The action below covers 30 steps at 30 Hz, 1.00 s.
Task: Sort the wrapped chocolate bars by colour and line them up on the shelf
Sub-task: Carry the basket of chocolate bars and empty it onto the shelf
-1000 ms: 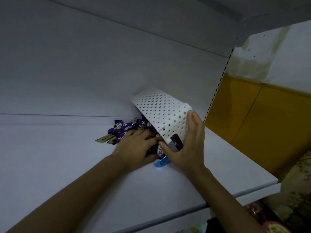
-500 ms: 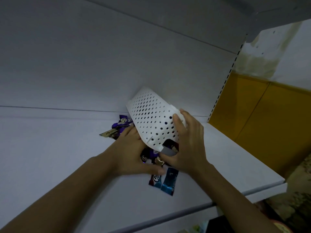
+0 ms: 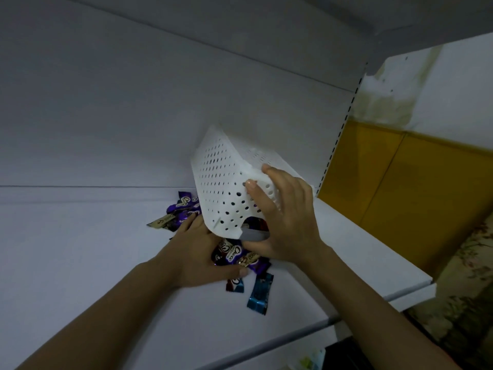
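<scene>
On the white shelf [image 3: 80, 263], toward its far right, one perforated white basket [image 3: 226, 188] stands tipped, its mouth facing down and near over a heap of wrapped bars [image 3: 232, 256]. The right hand [image 3: 288, 225] is clamped on the basket: its fingers [image 3: 250, 184] spread over the holed wall and its thumb hooks under the rim. The left hand [image 3: 197, 252] lies on the heap just left of the basket's mouth, thumb stretched along the heap's near edge. Its fingertips go under the rim, so I cannot tell whether they close on any bar.

Dark wrappers show inside the basket's mouth, too shadowed to count. The heap runs from under the basket out to both sides of the left hand. Far left of it lie several purple bars [image 3: 184, 206], overlapping too much to count, and one gold bar [image 3: 161, 222] at the left edge. Near the thumb one dark bar [image 3: 235, 284] sticks out, and just right of it one blue bar [image 3: 260, 293] lies apart from both hands.
</scene>
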Available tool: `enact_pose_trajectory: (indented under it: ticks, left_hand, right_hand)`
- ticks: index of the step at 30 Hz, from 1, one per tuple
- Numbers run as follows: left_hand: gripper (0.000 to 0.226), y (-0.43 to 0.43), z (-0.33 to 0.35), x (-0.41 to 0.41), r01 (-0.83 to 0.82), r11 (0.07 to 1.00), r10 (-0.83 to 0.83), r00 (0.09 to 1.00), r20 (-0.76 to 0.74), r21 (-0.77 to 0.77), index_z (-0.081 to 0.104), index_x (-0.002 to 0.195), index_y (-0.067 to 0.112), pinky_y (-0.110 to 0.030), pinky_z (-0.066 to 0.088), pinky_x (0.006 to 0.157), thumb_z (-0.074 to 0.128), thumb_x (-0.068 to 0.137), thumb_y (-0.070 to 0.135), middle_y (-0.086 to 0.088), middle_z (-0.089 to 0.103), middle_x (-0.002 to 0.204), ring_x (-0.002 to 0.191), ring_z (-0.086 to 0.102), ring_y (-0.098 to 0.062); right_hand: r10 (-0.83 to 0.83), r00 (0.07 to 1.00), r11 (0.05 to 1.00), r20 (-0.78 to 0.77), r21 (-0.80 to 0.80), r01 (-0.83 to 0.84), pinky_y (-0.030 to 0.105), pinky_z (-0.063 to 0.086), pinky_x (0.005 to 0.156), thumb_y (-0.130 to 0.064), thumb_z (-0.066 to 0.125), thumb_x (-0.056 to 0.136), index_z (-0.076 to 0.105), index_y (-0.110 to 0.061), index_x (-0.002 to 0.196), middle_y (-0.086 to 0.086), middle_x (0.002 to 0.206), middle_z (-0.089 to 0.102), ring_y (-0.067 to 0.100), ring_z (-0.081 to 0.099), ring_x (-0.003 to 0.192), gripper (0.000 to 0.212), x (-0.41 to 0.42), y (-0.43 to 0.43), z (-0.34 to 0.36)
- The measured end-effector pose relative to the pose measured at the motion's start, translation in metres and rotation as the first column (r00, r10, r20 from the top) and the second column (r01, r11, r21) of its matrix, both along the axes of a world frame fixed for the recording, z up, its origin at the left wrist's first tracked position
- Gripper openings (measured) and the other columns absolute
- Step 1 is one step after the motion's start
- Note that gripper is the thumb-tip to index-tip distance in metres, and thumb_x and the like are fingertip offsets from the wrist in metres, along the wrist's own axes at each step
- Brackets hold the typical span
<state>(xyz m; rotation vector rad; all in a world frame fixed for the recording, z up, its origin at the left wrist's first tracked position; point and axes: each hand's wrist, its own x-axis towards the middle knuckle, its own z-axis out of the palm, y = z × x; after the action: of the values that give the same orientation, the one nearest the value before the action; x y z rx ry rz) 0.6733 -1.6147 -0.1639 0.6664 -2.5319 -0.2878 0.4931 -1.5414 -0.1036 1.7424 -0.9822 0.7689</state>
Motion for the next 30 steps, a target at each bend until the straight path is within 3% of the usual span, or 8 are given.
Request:
enact_pose_trajectory:
  ticks: [4, 13, 17, 20, 23, 24, 27, 30]
  left_hand:
    - [0.09, 0.001, 0.0, 0.001, 0.001, 1.0, -0.001, 1.0, 0.001, 0.008, 0.024, 0.148, 0.04, -0.041, 0.026, 0.115, 0.052, 0.073, 0.081, 0.015, 0.024, 0.155, 0.143, 0.021, -0.008]
    - [0.104, 0.003, -0.003, 0.004, -0.136, 0.99, 0.14, 0.979, 0.151, -0.037, 0.014, 0.151, 0.04, -0.041, 0.008, 0.118, 0.027, 0.063, 0.094, 0.009, 0.01, 0.159, 0.145, 0.009, -0.012]
    - [0.116, 0.004, -0.002, 0.004, -0.142, 0.99, 0.142, 0.974, 0.176, -0.013, 0.013, 0.151, 0.038, -0.045, 0.007, 0.117, 0.015, 0.052, 0.099, 0.006, 0.011, 0.16, 0.146, 0.007, -0.017]
    - [0.112, 0.003, -0.002, 0.005, -0.145, 0.989, 0.144, 0.975, 0.169, -0.005, 0.014, 0.151, 0.039, -0.047, 0.008, 0.117, 0.02, 0.056, 0.097, 0.006, 0.011, 0.16, 0.146, 0.008, -0.018]
    - [0.109, 0.003, -0.004, 0.004, -0.149, 0.989, 0.15, 0.973, 0.173, -0.017, 0.012, 0.151, 0.04, -0.044, 0.007, 0.117, 0.02, 0.057, 0.096, 0.007, 0.01, 0.16, 0.146, 0.007, -0.016]
    - [0.109, 0.002, -0.004, 0.004, -0.15, 0.989, 0.15, 0.974, 0.172, -0.011, 0.012, 0.151, 0.04, -0.044, 0.007, 0.117, 0.02, 0.057, 0.096, 0.007, 0.01, 0.16, 0.146, 0.007, -0.016]
    - [0.11, 0.002, -0.004, 0.004, -0.154, 0.988, 0.154, 0.973, 0.171, -0.014, 0.011, 0.151, 0.041, -0.045, 0.008, 0.117, 0.02, 0.057, 0.097, 0.008, 0.009, 0.161, 0.146, 0.006, -0.016]
    - [0.111, 0.002, -0.004, 0.004, -0.158, 0.987, 0.159, 0.971, 0.18, -0.022, 0.01, 0.151, 0.041, -0.044, 0.008, 0.117, 0.017, 0.055, 0.097, 0.009, 0.008, 0.16, 0.146, 0.006, -0.015]
  right_hand:
    - [0.027, 0.999, 0.999, 0.03, 0.019, -0.027, 0.046, 0.037, 0.096, -0.057, 0.065, 0.073, 0.038, -0.015, 0.131, 0.021, 0.134, 0.043, 0.034, 0.047, 0.122, 0.077, 0.0, 0.001, 0.002]
    - [-0.086, 0.988, 0.996, 0.13, -0.021, 0.09, 0.043, 0.035, 0.095, -0.06, 0.064, 0.072, 0.033, -0.014, 0.134, 0.016, 0.136, 0.037, 0.032, 0.043, 0.123, 0.083, -0.027, 0.005, 0.005]
    - [-0.147, 0.9, 0.989, 0.411, 0.043, 0.142, 0.045, 0.036, 0.1, -0.058, 0.067, 0.072, 0.029, -0.016, 0.139, 0.02, 0.136, 0.041, 0.032, 0.041, 0.125, 0.088, -0.043, 0.009, 0.007]
    - [-0.067, 0.727, 0.997, 0.683, 0.069, 0.027, 0.042, 0.034, 0.109, -0.052, 0.066, 0.075, 0.025, -0.024, 0.145, 0.013, 0.142, 0.036, 0.023, 0.035, 0.132, 0.086, -0.056, 0.012, 0.004]
    - [0.013, 0.538, 1.0, 0.843, -0.003, -0.019, 0.007, 0.023, 0.105, -0.044, 0.07, 0.078, 0.027, -0.019, 0.145, 0.0, 0.142, 0.034, -0.001, 0.029, 0.129, 0.083, -0.069, 0.014, -0.002]
    - [0.031, 0.448, 1.0, 0.893, -0.027, -0.014, 0.003, 0.024, 0.101, -0.042, 0.072, 0.078, 0.028, -0.019, 0.145, -0.003, 0.141, 0.034, -0.003, 0.03, 0.126, 0.083, -0.073, 0.013, -0.004]
    - [0.11, 0.047, 0.994, 0.993, -0.111, 0.019, 0.028, 0.04, 0.106, -0.04, 0.073, 0.079, 0.028, -0.019, 0.146, 0.001, 0.143, 0.037, 0.011, 0.038, 0.128, 0.084, -0.088, 0.011, -0.006]
    - [0.229, -0.38, 0.973, 0.896, -0.205, 0.103, 0.041, 0.054, 0.09, -0.041, 0.071, 0.08, 0.03, -0.02, 0.143, 0.004, 0.133, 0.049, 0.021, 0.056, 0.113, 0.078, -0.104, 0.012, -0.004]
